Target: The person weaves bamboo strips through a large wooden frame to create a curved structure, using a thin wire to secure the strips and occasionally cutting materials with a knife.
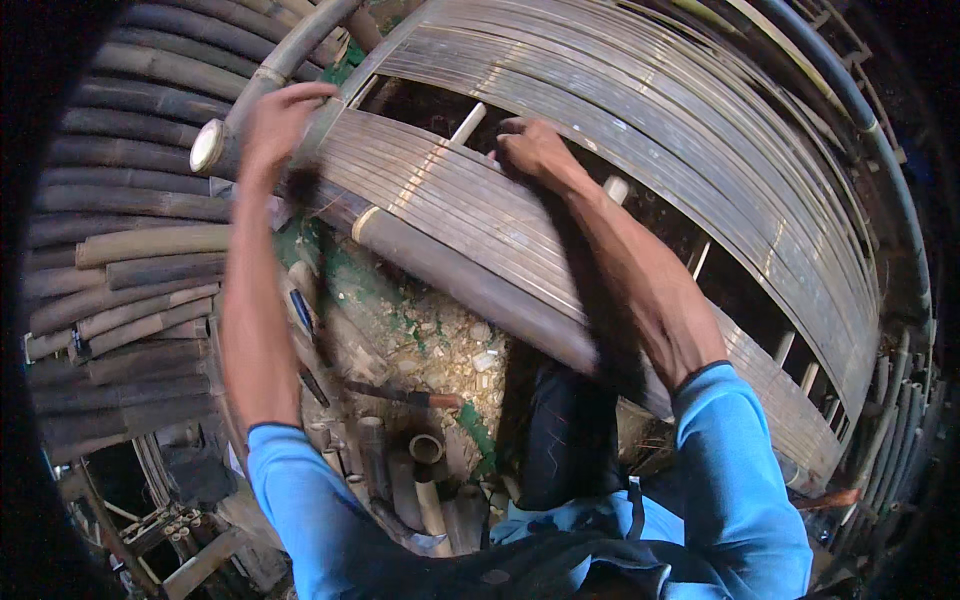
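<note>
A large bamboo frame (470, 265) with a slatted bamboo surface (640, 110) lies slantwise in front of me. A long dark gap runs between its near slats (480, 190) and far slats, crossed by short pale bars (468, 124). My right hand (540, 150) is over this gap with its fingers curled in. A small pinkish bit shows beside the fingertips, but I cannot make out what they hold. At the frame's left end, my left hand (280, 125) is blurred, near a thick bamboo pole with a pale cut end (207, 146). Its grip is unclear.
Dark bamboo poles (140, 160) are stacked at the left. Pale chips (485, 360) litter the ground below the frame. A dark tool with a reddish-brown end (445, 400) lies there, near several upright bamboo offcuts (427, 450). More poles (900, 400) stand at the right.
</note>
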A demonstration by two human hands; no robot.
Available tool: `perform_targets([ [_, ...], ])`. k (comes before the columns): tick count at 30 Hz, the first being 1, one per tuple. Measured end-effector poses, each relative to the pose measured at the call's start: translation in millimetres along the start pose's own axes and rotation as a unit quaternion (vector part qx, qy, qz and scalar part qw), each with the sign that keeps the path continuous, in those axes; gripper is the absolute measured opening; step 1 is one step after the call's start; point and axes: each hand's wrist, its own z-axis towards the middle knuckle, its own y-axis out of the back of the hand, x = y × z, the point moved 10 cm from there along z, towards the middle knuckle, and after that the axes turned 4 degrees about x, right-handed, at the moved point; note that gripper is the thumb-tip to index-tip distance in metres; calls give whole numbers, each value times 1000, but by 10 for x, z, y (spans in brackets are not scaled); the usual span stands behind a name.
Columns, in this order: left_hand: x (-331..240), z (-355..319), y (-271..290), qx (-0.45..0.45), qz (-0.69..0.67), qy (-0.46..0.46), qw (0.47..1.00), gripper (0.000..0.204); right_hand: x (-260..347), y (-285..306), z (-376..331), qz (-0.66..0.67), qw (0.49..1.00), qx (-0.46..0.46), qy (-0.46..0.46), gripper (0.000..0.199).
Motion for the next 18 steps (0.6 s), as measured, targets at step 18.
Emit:
perform_targets([
  [18,-518,182,-1452,82,246,54,964,46,309,-68,-76,21,993,-101,56,40],
])
